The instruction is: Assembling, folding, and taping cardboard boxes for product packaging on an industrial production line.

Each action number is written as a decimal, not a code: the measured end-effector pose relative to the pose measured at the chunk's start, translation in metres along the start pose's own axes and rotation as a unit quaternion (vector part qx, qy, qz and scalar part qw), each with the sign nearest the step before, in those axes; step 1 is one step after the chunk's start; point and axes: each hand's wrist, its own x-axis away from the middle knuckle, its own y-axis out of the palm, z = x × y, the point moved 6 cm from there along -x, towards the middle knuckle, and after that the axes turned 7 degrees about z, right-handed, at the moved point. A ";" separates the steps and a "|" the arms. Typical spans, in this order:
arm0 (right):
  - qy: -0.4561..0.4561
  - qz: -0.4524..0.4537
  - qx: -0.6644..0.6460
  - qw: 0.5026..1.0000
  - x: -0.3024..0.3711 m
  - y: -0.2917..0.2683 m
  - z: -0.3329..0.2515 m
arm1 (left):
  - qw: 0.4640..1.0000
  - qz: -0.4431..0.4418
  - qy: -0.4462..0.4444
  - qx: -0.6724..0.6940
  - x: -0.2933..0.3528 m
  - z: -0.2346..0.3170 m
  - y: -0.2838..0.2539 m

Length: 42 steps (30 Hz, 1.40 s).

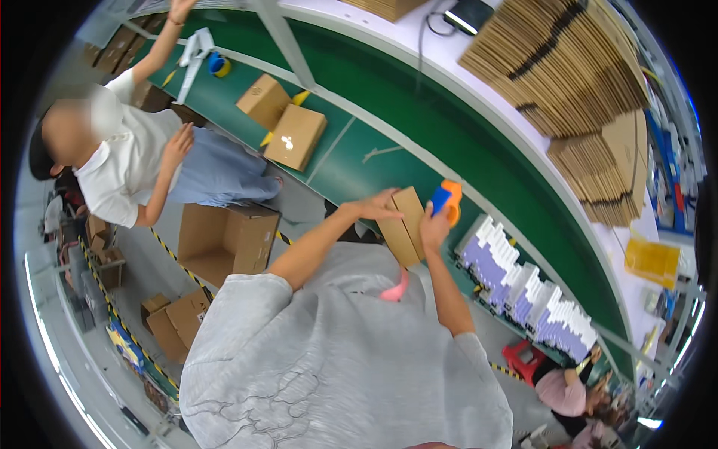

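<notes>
Open green bench (350,166) lies beyond the left hand (378,206); purple-white boxes (523,288) block rightward.

Brown box (404,230), orange dispenser (453,203) (handheld)

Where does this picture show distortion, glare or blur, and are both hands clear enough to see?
All in the head view: the white table looks bent into an arc; a light strip glares near the left rim; the left hand and right hand read clearly enough, the brown box too; the pink shirt at lower right looks small and soft.
</notes>
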 end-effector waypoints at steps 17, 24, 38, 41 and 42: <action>0.078 -0.262 -0.356 0.894 0.058 -0.061 0.002 | 0.983 -0.014 -0.177 0.046 -0.010 -0.035 0.011; 0.093 -0.312 -0.359 0.875 0.074 -0.054 0.015 | 0.958 0.276 0.005 -0.078 0.025 0.062 -0.026; 0.066 -0.349 -0.343 0.870 0.072 -0.063 0.002 | 0.935 0.124 -0.191 0.272 0.022 0.063 0.003; 0.108 -0.351 -0.292 0.883 0.068 -0.069 -0.014 | 0.938 0.139 -0.186 0.257 0.014 0.054 -0.011; 0.106 -0.352 -0.292 0.883 0.066 -0.073 -0.023 | 0.938 0.140 -0.186 0.257 0.011 0.050 -0.015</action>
